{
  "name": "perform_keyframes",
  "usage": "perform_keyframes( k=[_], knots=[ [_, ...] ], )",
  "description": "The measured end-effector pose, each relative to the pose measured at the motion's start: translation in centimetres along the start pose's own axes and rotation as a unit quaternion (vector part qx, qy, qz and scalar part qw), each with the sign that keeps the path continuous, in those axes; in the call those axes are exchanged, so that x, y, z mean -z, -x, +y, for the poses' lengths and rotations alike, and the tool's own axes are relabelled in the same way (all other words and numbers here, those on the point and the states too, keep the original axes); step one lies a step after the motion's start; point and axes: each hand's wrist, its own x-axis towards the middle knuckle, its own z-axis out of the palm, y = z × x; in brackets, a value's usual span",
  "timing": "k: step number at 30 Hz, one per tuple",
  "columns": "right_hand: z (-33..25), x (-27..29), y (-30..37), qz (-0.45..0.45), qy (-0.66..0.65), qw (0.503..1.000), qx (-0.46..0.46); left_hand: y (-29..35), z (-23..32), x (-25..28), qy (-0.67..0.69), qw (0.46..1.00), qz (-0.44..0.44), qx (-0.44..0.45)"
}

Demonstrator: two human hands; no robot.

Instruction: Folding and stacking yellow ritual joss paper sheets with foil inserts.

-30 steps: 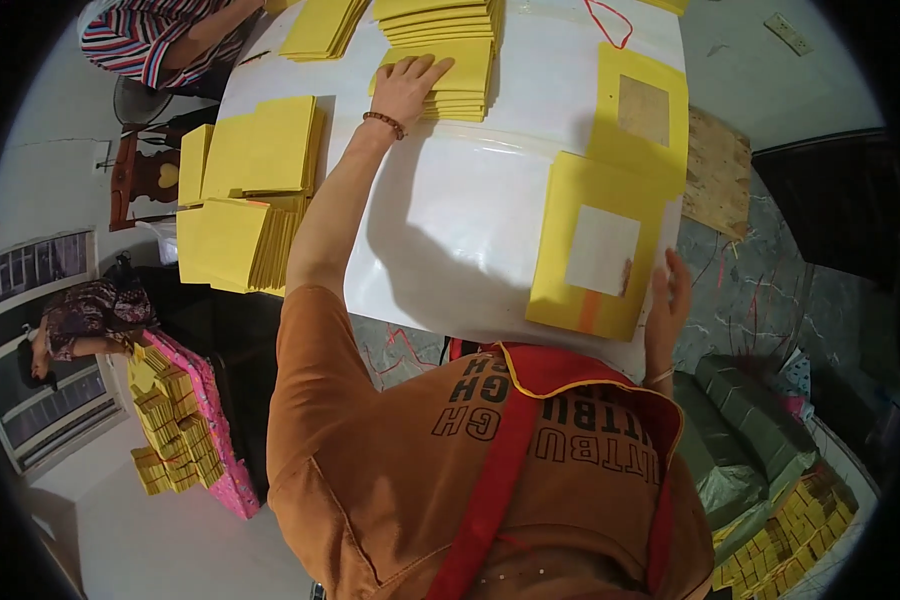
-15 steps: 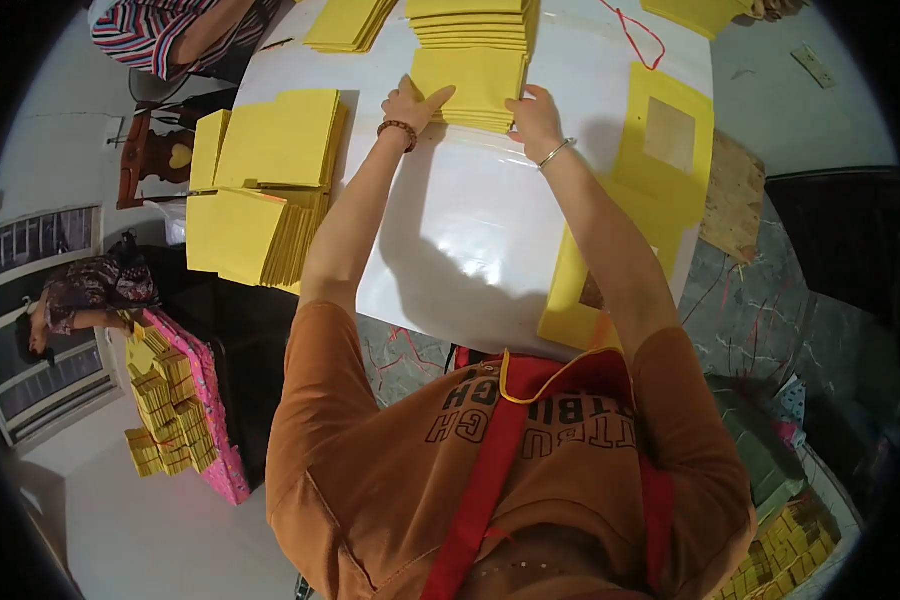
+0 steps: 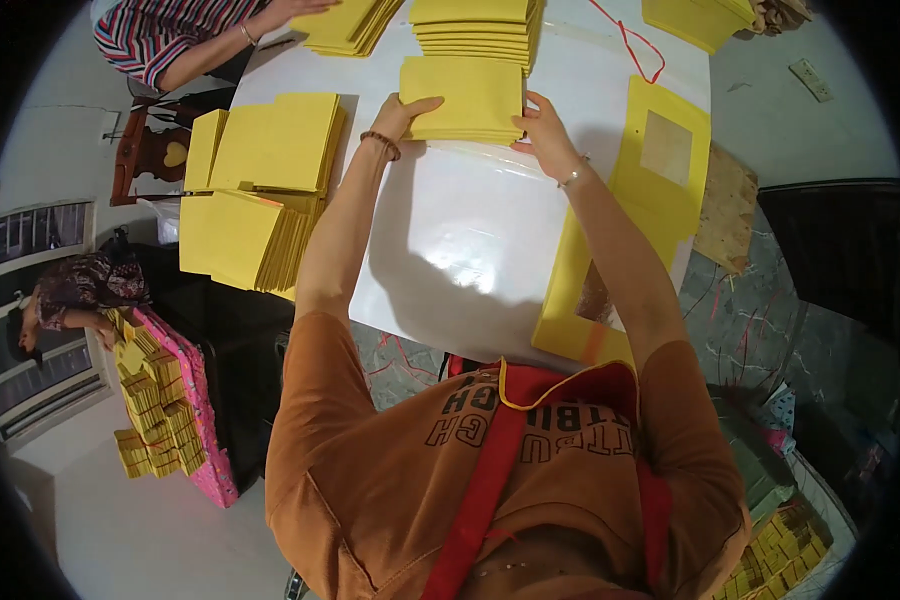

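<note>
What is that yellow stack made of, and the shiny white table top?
The yellow stack, held at its sides by the left hand and right hand, looks like paper or thin card: flat, matte sheets with thin layered edges. The table top looks like glossy plastic or laminate, since it throws bright glare; which one I cannot tell.

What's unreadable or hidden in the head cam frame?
- Left hand and right hand: fingertips hidden under the yellow stack.
- Number of sheets in that stack: edges too fine.
- Yellow frame: lower part covered by the right forearm.
- Far stacks: cut by top edge.
</note>
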Motion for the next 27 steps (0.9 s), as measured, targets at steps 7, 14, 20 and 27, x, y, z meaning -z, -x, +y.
perform_keyframes(
  k=[7,14,20,27],
  knots=[
    [-0.7,2.9,-0.1,-0.069,-0.014,0.982,0.176,2.7,-0.7,-2.3,0.111,0.972,-0.071,-0.196],
    [2.7,5.2,-2.8,-0.069,0.233,0.938,0.249,0.9,-5.1,-2.3,-0.211,0.945,-0.028,-0.246],
    [2.2,4.8,-2.4,-0.019,0.281,0.917,0.281,1.2,-3.7,-1.8,-0.238,0.949,-0.083,-0.188],
    [1.8,0.5,-1.8,-0.009,0.006,0.988,0.152,1.6,-3.0,-2.8,0.063,0.990,0.086,-0.093]
  ],
)
